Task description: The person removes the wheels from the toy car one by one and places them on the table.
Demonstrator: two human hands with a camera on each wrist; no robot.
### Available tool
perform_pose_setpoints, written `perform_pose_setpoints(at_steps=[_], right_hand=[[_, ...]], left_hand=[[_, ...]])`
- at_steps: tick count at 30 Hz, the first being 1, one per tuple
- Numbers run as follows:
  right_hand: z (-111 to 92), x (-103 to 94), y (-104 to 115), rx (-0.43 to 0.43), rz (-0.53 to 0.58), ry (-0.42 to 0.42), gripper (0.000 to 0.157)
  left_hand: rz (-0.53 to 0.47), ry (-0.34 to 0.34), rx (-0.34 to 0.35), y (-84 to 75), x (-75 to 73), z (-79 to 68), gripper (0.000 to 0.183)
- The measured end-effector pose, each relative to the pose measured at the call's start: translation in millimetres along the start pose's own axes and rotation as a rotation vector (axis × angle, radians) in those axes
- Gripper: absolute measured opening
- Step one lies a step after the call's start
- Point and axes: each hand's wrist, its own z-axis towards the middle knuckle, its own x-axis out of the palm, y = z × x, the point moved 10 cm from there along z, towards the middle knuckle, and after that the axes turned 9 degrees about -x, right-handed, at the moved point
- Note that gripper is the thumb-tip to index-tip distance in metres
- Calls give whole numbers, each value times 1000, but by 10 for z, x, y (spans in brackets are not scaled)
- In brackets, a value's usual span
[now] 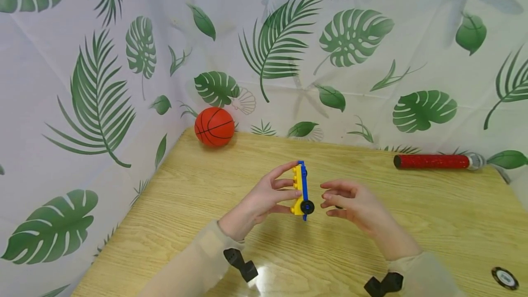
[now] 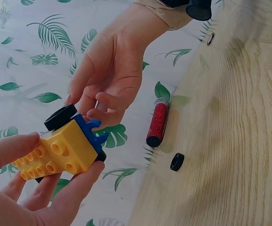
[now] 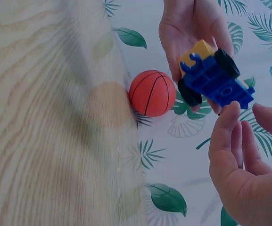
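Note:
My left hand [image 1: 268,196] grips a toy car [image 1: 300,191] by its yellow studded block body, thumb on one side and fingers on the other. The car is held on end above the table, its blue chassis [image 3: 216,77] turned toward the right hand. Two black wheels [image 3: 226,63] sit at one end of the chassis. My right hand [image 1: 356,207] hovers just right of the car, fingers loosely bent and holding nothing. A loose black wheel [image 2: 177,162] is on the table, mostly hidden behind the right fingers in the head view.
A small orange-red basketball [image 1: 214,126] stands at the table's back left corner. Along the back right lies a red glittery microphone-like cylinder [image 1: 433,161]. A black-and-white round disc [image 1: 505,278] lies at front right. Leaf-patterned cloth [image 1: 280,49] hangs behind the wooden table [image 1: 185,187].

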Motion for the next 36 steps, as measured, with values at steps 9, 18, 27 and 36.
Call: perform_pose_setpoints(at_steps=[9, 18, 27, 36], right_hand=[[32, 183, -68, 11, -2, 69, 24], [11, 275, -82, 10, 29, 86, 16], [10, 261, -147, 46, -72, 57, 19], [-3, 272, -156, 59, -111, 22, 24]], left_hand=[[45, -33, 12, 15, 11, 47, 66], [54, -39, 6, 31, 32, 57, 67], [84, -39, -5, 56, 56, 61, 75], [81, -48, 0, 89, 40, 74, 78]])
